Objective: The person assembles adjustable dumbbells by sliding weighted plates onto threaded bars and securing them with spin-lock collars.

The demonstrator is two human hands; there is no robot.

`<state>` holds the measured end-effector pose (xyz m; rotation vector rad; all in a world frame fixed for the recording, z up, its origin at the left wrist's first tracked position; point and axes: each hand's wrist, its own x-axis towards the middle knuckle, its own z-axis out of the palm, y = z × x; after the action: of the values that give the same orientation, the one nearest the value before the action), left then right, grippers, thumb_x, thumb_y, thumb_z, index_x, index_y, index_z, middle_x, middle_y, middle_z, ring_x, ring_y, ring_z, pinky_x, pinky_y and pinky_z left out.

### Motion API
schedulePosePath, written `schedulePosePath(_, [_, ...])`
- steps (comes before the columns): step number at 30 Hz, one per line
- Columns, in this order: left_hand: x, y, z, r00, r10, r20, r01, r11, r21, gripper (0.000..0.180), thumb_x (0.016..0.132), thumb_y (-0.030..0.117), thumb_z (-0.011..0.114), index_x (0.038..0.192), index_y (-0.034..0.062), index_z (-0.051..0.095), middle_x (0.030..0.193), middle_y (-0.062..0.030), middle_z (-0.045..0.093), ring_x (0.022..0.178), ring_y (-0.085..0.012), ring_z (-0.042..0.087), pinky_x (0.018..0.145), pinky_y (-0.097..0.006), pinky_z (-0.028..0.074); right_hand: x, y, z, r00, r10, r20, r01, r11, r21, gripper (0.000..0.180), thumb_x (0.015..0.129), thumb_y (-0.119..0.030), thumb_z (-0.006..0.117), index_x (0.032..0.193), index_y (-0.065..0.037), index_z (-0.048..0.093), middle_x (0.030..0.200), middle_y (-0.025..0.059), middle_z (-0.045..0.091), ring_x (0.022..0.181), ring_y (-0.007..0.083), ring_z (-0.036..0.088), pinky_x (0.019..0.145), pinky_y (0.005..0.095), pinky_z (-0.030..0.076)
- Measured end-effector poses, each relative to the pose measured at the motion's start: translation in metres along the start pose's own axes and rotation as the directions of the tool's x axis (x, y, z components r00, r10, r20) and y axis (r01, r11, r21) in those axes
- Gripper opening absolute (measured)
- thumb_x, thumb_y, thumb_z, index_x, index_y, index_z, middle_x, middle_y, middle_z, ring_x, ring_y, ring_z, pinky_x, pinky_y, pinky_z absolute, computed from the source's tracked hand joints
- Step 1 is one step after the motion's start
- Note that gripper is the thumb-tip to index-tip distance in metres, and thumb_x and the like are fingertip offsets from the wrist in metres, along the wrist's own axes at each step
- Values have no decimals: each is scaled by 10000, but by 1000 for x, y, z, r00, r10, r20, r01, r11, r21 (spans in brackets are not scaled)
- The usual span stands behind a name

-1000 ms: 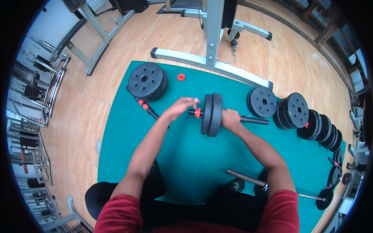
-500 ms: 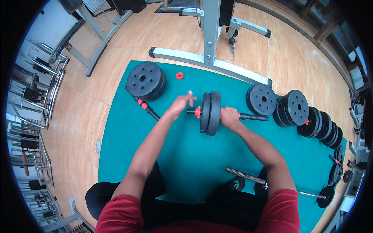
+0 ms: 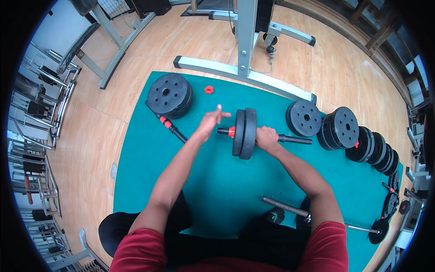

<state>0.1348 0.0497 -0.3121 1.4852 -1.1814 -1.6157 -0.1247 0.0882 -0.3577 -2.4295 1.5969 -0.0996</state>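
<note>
My right hand [image 3: 267, 137] is wrapped round the handle of a dumbbell [image 3: 249, 133], just right of its two black weight plates. A red star-shaped nut [image 3: 232, 132] sits against the plates' left face, on the threaded bar end. The bar's right threaded end [image 3: 297, 140] sticks out beyond my right hand and carries no plates. My left hand [image 3: 211, 123] is in the air beside the left bar end, fingers apart and holding nothing. Behind it, a loose red star nut [image 3: 209, 89] lies on the green mat [image 3: 217, 190].
At the left, a stack of plates [image 3: 170, 93] stands by a second dumbbell bar [image 3: 172, 129]. Several plates [image 3: 340, 128] line the mat's right side. A metal threaded bar [image 3: 285, 206] lies near my legs. A machine's grey base beam [image 3: 213, 68] crosses behind the mat.
My left hand has shifted slightly left and its fingers have spread. The nut on the bar looks turned and closer to the plates. My right hand keeps its grip.
</note>
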Motion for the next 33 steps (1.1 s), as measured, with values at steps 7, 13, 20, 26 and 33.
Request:
schedulePosePath(7, [-3,-9,6,988,106,108,-145,865,481,453,1012,407,487,993,9,701,1133,-208,682,1100,-278,611,968,-409,452,2,-6,-3,1000,-1,-25,2,1000,23,109,780,-154,647,812,-50,640,703,182,675,642,373,685,562,504,538])
schedulePosePath(13, [-4,19,9,966,-93,242,-83,774,627,399,1007,338,505,1138,10,690,1152,-177,689,1101,-248,636,926,-377,479,0,0,2,999,-9,-51,10,1000,21,105,784,-155,644,801,-52,638,696,186,672,636,382,681,563,501,539])
schedulePosePath(20, [7,8,-3,911,70,406,-332,710,621,432,947,289,629,1274,7,613,1153,-150,692,1076,-238,637,949,-371,477,-1,-3,-3,1000,4,-30,-4,1000,28,103,787,-152,643,821,-55,643,699,188,673,641,385,681,569,502,542])
schedulePosePath(26, [21,4,-6,800,-231,553,-267,689,674,447,922,250,672,1297,15,604,1149,-114,696,1067,-203,639,963,-350,477,0,-2,1,999,0,-52,1,1000,19,107,782,-145,640,823,-46,640,697,187,672,637,379,681,560,502,537])
schedulePosePath(33, [31,9,2,746,-329,579,-211,707,675,404,878,188,720,1224,0,629,1144,-99,696,1032,-173,641,960,-339,474,-6,0,2,998,-1,-69,3,1000,25,99,777,-148,644,809,-55,642,694,188,670,631,374,679,558,499,534])
